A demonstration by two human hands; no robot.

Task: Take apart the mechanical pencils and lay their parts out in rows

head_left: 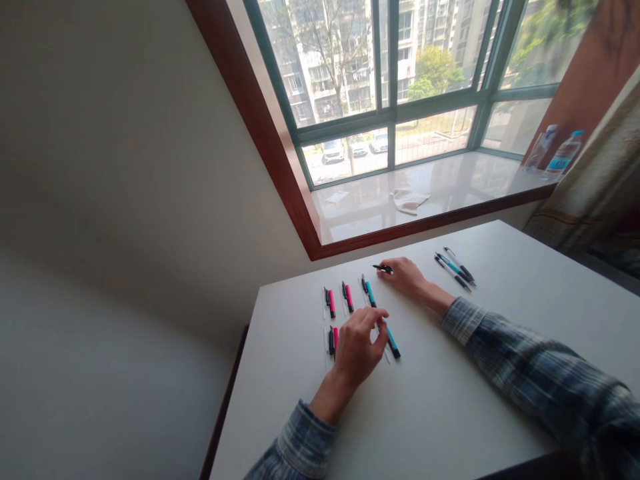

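My left hand point(357, 340) hovers over the disassembled pen parts with its fingers curled and the thumb and fingertips meeting. Whether anything small is between them cannot be seen. Just beside its fingertips lies a teal pen barrel point(393, 341) with a black end. My right hand point(403, 275), farther back, grips a small black pen part point(382, 268) at the fingertips. Another teal barrel point(371, 294) lies between the hands, next to a black piece. Pink barrels point(332, 304) with black pieces and thin pale rods lie left of my left hand, one partly hidden by it.
Three pens point(453, 269) with black grips lie together at the right on the white table point(280, 400). Beyond the table's back edge is a windowsill point(370, 220) with a crumpled cloth point(410, 201) and plastic bottles point(565, 157). A curtain point(575, 193) hangs at the right.
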